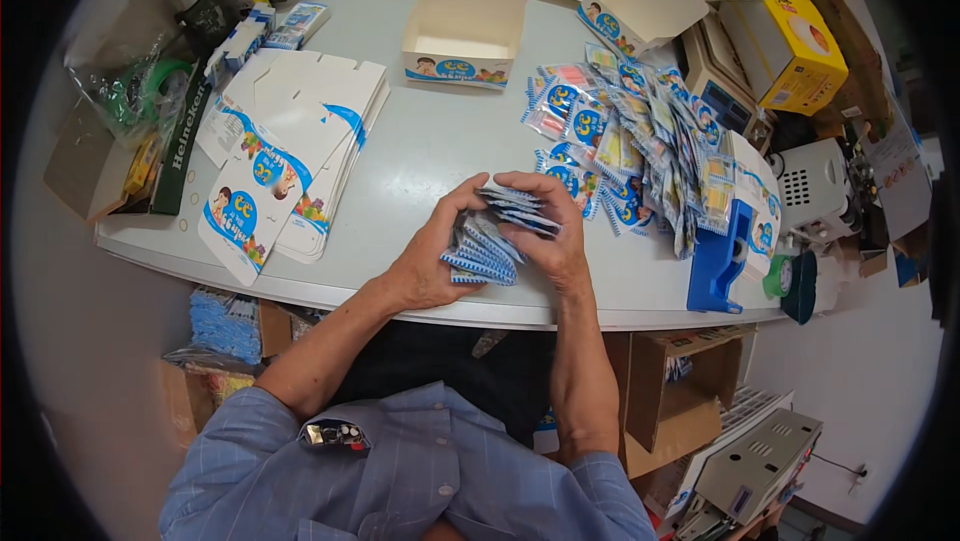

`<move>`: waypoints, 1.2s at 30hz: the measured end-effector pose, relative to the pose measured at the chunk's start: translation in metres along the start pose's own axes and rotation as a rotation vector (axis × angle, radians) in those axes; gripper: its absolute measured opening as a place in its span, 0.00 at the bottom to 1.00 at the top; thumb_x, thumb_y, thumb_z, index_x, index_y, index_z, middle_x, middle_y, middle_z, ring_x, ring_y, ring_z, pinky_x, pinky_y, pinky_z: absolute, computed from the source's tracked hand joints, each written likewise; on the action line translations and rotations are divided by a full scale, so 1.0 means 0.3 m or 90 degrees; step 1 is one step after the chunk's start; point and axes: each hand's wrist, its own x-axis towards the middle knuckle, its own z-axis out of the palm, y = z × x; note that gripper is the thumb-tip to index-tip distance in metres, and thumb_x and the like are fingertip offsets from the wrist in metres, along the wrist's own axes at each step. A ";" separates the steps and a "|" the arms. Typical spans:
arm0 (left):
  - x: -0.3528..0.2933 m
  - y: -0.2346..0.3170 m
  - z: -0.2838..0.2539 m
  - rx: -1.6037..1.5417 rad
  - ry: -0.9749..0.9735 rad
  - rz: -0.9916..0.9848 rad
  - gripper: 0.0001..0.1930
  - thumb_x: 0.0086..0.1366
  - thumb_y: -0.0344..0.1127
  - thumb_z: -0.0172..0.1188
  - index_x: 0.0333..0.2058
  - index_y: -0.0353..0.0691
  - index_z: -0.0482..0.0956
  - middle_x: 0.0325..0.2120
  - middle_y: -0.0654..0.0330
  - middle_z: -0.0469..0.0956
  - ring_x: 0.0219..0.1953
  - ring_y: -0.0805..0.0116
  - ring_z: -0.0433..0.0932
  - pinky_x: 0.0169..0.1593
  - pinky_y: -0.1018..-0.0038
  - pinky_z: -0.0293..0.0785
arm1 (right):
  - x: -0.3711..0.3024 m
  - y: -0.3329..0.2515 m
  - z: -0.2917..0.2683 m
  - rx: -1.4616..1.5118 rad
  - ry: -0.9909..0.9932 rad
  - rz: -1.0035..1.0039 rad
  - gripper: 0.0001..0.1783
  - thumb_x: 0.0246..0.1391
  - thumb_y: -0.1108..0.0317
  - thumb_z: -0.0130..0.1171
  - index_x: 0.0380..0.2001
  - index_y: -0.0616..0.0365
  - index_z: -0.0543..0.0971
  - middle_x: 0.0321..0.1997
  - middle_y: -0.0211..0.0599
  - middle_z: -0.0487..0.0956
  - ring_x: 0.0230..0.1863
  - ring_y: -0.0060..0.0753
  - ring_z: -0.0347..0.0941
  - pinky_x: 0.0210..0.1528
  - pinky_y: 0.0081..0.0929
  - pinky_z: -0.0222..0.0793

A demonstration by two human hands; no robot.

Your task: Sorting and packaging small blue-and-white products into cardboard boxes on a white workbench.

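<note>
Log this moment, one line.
left hand: gripping sachets | right hand: gripping sachets | table: flat cartons left, open carton ahead, sachet pile right

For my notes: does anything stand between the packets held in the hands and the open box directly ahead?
Nothing visible does. White tabletop lies between the held packets and the open box; the loose packet pile sits off to the right, flattened cartons to the left.

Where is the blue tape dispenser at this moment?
In the head view, the blue tape dispenser is on the table's right, by its near edge, between the sachet heap and the green tape roll.
</note>
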 end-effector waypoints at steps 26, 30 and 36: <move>0.093 -0.003 0.030 0.216 -0.020 -0.064 0.69 0.36 0.48 0.88 0.68 0.39 0.45 0.58 0.49 0.64 0.59 0.57 0.70 0.65 0.63 0.69 | 0.067 0.069 0.061 0.168 -0.024 0.053 0.69 0.49 0.12 0.39 0.78 0.56 0.43 0.80 0.52 0.49 0.81 0.50 0.42 0.80 0.46 0.35; 0.090 -0.011 0.025 0.161 0.019 -0.043 0.65 0.37 0.49 0.88 0.65 0.37 0.48 0.56 0.51 0.67 0.59 0.60 0.71 0.64 0.65 0.69 | 0.067 0.093 0.102 0.246 0.000 0.062 0.65 0.53 0.14 0.39 0.78 0.54 0.44 0.80 0.49 0.50 0.81 0.48 0.40 0.80 0.46 0.37; 0.116 0.110 -0.075 0.007 0.122 -0.124 0.56 0.41 0.39 0.86 0.63 0.34 0.56 0.56 0.50 0.72 0.57 0.62 0.76 0.61 0.65 0.74 | 0.207 0.001 0.054 0.083 0.065 0.007 0.40 0.71 0.40 0.44 0.74 0.57 0.58 0.65 0.49 0.71 0.61 0.41 0.73 0.64 0.43 0.67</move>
